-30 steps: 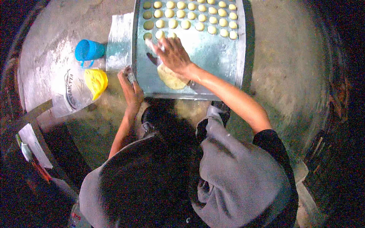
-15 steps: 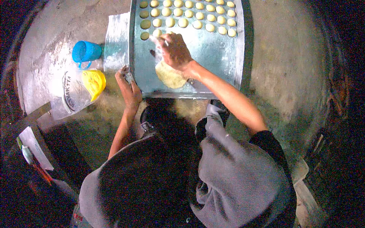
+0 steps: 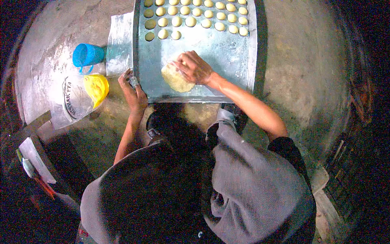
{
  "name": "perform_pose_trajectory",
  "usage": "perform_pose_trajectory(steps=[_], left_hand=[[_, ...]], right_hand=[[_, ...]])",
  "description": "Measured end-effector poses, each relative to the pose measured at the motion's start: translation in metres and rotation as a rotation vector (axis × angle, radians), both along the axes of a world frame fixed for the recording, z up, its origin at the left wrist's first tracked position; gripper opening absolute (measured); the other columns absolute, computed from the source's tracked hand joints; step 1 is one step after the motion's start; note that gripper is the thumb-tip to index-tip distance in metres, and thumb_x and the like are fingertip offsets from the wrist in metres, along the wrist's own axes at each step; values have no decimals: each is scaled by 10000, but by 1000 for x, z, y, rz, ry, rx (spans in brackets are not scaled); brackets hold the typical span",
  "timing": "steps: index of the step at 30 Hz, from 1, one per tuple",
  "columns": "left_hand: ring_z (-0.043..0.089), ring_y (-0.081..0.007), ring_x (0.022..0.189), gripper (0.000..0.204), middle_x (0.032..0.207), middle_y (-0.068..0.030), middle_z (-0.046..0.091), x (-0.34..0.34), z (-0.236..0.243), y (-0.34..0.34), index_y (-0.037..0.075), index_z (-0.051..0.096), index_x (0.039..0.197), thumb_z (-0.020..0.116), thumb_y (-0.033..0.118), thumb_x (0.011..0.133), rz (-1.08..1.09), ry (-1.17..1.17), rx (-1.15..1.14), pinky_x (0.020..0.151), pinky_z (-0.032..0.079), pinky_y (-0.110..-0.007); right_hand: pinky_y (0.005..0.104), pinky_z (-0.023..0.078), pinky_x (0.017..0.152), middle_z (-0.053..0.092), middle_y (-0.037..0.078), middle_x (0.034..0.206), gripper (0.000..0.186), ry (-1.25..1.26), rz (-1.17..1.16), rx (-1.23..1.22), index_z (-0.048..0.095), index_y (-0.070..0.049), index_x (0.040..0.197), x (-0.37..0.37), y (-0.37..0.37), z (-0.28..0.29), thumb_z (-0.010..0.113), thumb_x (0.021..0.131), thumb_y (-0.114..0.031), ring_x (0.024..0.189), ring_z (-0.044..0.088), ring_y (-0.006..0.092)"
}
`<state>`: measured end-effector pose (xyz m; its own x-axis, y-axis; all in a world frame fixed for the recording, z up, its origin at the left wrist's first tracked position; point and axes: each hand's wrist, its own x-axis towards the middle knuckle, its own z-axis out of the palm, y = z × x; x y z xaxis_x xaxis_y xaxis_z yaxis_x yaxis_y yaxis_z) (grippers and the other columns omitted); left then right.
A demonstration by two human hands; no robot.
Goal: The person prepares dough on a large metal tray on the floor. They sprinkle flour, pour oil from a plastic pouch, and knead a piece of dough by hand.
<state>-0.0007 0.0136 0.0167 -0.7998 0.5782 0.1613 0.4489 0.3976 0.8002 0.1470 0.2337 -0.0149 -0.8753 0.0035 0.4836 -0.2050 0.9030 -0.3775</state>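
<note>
A large metal tray [image 3: 239, 61] holds rows of small round dough pieces [image 3: 190, 21] over its far half. Closer to me on the tray lies a flat, uneven sheet of yellow dough [image 3: 174, 79]. My right hand [image 3: 197, 68] is over the upper right of this sheet, fingers bent and pressed together at its surface; whatever is between the fingertips is hidden. My left hand [image 3: 136, 94] rests at the tray's near left edge, its fingers curled around a small greyish object [image 3: 133, 81] too unclear to name.
Left of the tray lie a pale flat sheet [image 3: 121, 44], a blue plastic mug [image 3: 88, 55] and a clear printed bag [image 3: 71, 99] with a yellow bag [image 3: 96, 88] beside it. Concrete floor [image 3: 302, 61] surrounds the tray. My knee, under grey cloth [image 3: 256, 175], is near its front edge.
My right hand has drawn back from the front row of dough pieces to the dough sheet, uncovering the row's last piece. My left hand stays by the tray edge. The whole view has shifted slightly.
</note>
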Motion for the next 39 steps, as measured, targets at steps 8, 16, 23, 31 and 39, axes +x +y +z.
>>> perform_pose_trajectory(steps=[8, 16, 23, 31, 39], left_hand=[[500, -337, 1121, 444, 1193, -206, 481, -4, -14, -3, -34, 466, 1289, 405, -5, 850, -23, 95, 67, 1030, 383, -410], [498, -338, 1126, 421, 1187, -199, 475, -2, -5, -1, -38, 465, 1289, 420, -7, 871, -37, 43, 20, 1024, 383, -415], [493, -325, 1142, 356, 1194, -189, 475, -3, -7, -5, -32, 465, 1294, 428, 42, 948, -25, 47, 50, 1010, 391, -412], [508, -321, 1120, 340, 1174, -195, 491, -3, -11, -4, -25, 478, 1288, 438, 54, 960, 1, -66, 36, 1001, 399, -414], [490, -331, 1156, 371, 1197, -203, 476, -2, -8, -4, -38, 460, 1297, 430, 34, 934, -43, 35, 89, 1037, 375, -419]], right_hand=[[467, 427, 773, 553, 116, 1088, 531, 89, -274, 13, 499, -108, 1292, -7, 4, 19, 654, 784, -118, 938, 557, 309], [412, 428, 799, 520, 63, 1049, 504, 29, -203, 160, 487, -205, 1364, -14, -6, -1, 547, 870, -128, 959, 534, 243], [472, 415, 831, 522, 100, 1158, 554, 70, -309, 2, 504, -140, 1281, -30, 4, 29, 667, 752, -109, 993, 541, 312], [438, 429, 804, 540, 64, 1092, 315, 72, 5, 166, 569, -165, 1123, -20, 4, 0, 626, 813, -169, 974, 545, 260], [430, 451, 756, 544, 50, 1010, 496, 113, -140, 91, 506, -189, 1339, -13, -16, 2, 625, 857, -189, 856, 580, 260]])
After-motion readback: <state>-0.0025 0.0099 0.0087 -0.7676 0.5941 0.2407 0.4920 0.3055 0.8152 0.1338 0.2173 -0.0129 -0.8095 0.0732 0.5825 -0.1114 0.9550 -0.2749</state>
